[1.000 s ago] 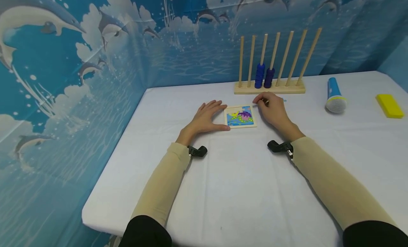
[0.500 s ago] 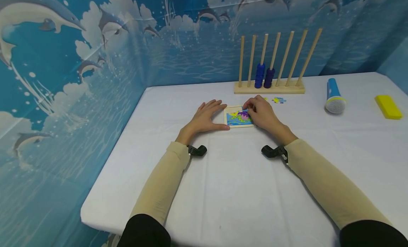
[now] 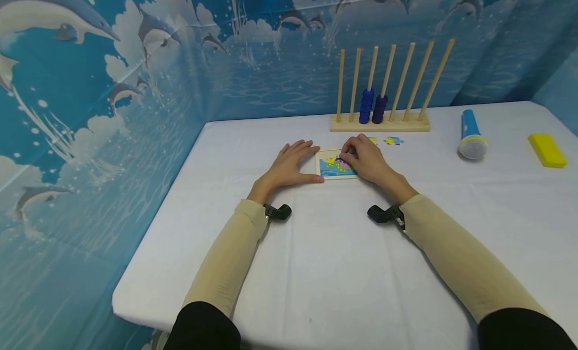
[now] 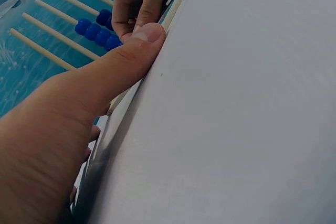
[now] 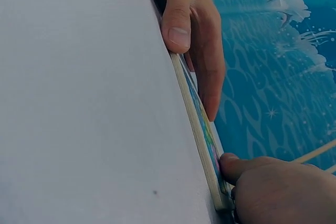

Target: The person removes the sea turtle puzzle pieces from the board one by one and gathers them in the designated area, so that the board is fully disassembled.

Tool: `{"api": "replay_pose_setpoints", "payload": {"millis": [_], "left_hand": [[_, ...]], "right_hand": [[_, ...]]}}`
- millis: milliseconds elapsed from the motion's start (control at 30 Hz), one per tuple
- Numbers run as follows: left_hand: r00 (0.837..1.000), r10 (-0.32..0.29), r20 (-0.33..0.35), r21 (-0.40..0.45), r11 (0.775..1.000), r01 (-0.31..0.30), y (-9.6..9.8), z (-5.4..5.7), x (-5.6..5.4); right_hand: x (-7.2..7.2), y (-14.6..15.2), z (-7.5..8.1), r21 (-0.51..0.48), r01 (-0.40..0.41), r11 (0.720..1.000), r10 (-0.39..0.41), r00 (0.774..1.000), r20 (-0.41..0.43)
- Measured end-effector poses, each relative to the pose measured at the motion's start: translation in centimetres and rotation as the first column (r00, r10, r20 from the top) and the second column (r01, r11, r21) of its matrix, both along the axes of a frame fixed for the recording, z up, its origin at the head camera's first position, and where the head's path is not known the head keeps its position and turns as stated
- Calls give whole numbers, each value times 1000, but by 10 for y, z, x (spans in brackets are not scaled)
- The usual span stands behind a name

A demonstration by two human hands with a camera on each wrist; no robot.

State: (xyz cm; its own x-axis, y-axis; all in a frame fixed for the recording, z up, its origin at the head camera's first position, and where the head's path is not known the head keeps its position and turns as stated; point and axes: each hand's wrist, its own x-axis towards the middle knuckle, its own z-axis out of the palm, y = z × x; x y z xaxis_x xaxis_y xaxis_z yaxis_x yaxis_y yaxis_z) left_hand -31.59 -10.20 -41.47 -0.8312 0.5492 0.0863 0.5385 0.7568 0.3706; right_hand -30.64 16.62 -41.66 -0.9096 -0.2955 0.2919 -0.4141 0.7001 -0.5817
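Note:
A small jigsaw puzzle (image 3: 328, 168) in a pale wooden frame lies on the white table, with a yellow, purple and blue picture. My left hand (image 3: 289, 165) spans the frame's left end, thumb at the near corner and index finger at the far one, and holds it. Over the upper right part of the puzzle, my right hand (image 3: 368, 162) pinches a puzzle piece mostly hidden by its fingertips. In the right wrist view, the right thumb (image 5: 233, 166) touches the picture surface beside the frame edge. Loose puzzle pieces (image 3: 394, 141) lie just behind the right hand.
Behind the puzzle stands a wooden peg rack (image 3: 380, 124) with blue and purple beads on two pegs. To the right are a blue toy microphone (image 3: 472, 137) and a yellow block (image 3: 547, 150). A dolphin-print curtain (image 3: 158, 79) borders the white table (image 3: 316, 270).
My right hand has moved left from beside the frame onto the puzzle's upper right part, uncovering the loose pieces behind it. The left hand stays at the frame.

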Motion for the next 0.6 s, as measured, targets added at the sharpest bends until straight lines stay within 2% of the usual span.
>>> {"api": "replay_pose_setpoints", "payload": {"millis": [600], "left_hand": [[1000,4,6,2,1000,-4,1,-1,-2]], "right_hand": [[-2,-4,2,109,-6,994,4,1000,22]]}}
